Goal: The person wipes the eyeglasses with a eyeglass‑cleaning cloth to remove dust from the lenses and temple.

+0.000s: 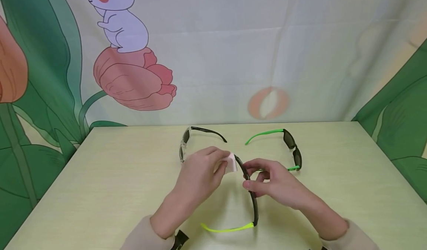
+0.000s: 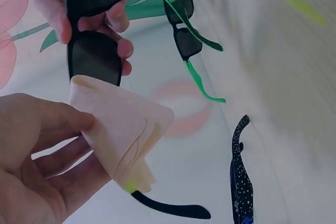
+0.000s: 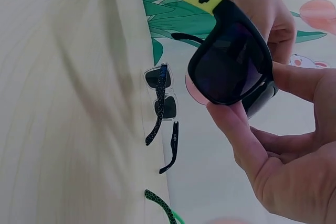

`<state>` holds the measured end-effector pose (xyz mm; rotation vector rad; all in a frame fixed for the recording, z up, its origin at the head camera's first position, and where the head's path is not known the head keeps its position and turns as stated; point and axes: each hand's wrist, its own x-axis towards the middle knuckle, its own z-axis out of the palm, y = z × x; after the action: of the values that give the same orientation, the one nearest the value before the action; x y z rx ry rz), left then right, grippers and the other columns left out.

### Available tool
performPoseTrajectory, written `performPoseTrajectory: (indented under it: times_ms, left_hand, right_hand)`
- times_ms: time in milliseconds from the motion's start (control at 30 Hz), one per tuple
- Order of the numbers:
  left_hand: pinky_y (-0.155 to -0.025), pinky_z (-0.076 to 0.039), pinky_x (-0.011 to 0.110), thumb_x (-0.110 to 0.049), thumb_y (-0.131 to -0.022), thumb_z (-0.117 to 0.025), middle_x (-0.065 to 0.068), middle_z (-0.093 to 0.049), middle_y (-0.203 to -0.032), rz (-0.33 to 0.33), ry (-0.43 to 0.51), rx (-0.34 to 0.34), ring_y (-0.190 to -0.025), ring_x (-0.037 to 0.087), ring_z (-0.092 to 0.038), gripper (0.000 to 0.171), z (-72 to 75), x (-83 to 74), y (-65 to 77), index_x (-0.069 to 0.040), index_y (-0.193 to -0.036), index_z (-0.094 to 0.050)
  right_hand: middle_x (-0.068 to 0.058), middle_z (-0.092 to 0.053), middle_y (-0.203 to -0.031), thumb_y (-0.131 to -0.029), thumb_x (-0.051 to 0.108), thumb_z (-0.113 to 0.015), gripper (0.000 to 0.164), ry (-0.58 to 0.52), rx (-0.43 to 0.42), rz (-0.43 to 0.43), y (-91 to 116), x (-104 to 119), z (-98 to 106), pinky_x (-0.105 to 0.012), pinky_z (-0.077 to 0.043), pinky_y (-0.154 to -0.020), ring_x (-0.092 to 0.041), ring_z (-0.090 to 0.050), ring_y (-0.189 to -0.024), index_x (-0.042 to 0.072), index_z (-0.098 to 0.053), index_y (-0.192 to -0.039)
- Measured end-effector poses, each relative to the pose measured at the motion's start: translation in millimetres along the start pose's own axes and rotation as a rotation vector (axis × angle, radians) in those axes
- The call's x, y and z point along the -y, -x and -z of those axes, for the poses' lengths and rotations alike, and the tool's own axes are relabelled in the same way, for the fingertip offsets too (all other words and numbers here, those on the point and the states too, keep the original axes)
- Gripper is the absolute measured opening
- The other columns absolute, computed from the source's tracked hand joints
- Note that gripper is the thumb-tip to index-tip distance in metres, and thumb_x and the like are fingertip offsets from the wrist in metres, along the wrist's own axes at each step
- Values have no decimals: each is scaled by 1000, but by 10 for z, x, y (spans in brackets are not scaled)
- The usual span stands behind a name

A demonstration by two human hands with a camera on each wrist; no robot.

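Black-framed sunglasses (image 3: 228, 64) with a yellow temple arm hang above the table, dark lenses on view in both wrist views. My right hand (image 1: 275, 183) pinches them at the bridge between thumb and fingers. In my left hand (image 1: 201, 172) is a folded pale pink cloth (image 2: 121, 124), pinched by the thumb and fingers. The cloth covers the far end of the frame beside one lens in the left wrist view. A black temple tip (image 2: 170, 206) sticks out below the cloth.
Clear-framed sunglasses (image 1: 185, 137) with dark arms lie at the table's back, behind my left hand. Green-armed sunglasses (image 1: 289, 139) lie behind my right hand. A printed curtain (image 1: 213, 57) hangs along the back edge of the pale wooden table (image 1: 116, 187).
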<state>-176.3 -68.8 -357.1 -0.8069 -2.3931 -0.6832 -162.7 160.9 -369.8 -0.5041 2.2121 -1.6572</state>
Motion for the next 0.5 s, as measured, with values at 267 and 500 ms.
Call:
performPoseTrajectory:
  times_ms: [267,500]
  left_hand:
    - [-70,-59,30,3,-82,-83,-1,-75,-93,24,19,38,-81,16,-72,24,61,27,20,-9,-103,-80]
    - [-68,-59,33,0,-80,-86,0,-74,-91,54,-19,44,-80,17,-71,23,73,58,41,-8,-101,-80]
  right_hand:
    - [-18,-55,-122,-96,18,-74,46,-1,8,5,25,3,32,-40,-61,-81,-36,-69,-87,-2,-58,-134]
    - [-20,-55,-120,-97,17,-72,44,-19,-3,16,37,8,81,-41,-62,-80,-27,-67,-84,-4,-57,-133]
